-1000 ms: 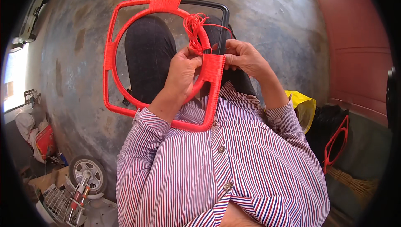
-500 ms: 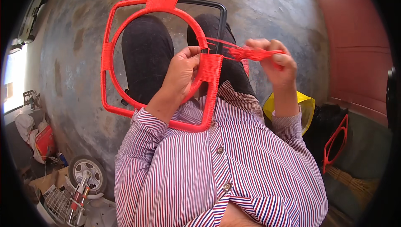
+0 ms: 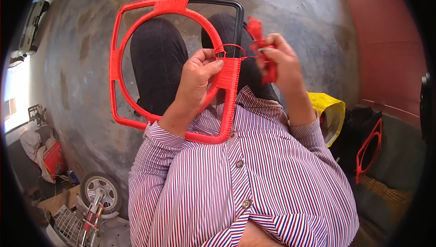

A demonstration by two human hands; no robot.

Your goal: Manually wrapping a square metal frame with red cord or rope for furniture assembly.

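A square frame with a ring inside it (image 3: 116, 65) rests across my lap, wrapped in red cord except for a bare black stretch at the upper right. My left hand (image 3: 198, 75) pinches the frame beside the wrapped band at the ring's right side, thumb on top. To the right of the frame, my right hand (image 3: 282, 63) is closed on a bundle of red cord (image 3: 256, 28), slightly blurred by motion. A thin strand loops from the bundle to the wrapped band near my left fingertips.
A yellow bag (image 3: 334, 110) and a black bag (image 3: 356, 126) stand at my right, beside another red frame (image 3: 370, 149). At lower left are a wheel (image 3: 101, 191), a wire rack (image 3: 68, 224) and a red box (image 3: 53, 159). A red wall panel (image 3: 390, 51) rises on the right.
My right hand has come nearer the frame with the cord bundle, which now hangs more upright. The taut strands have slackened into a loop. My left thumb has moved onto the band.
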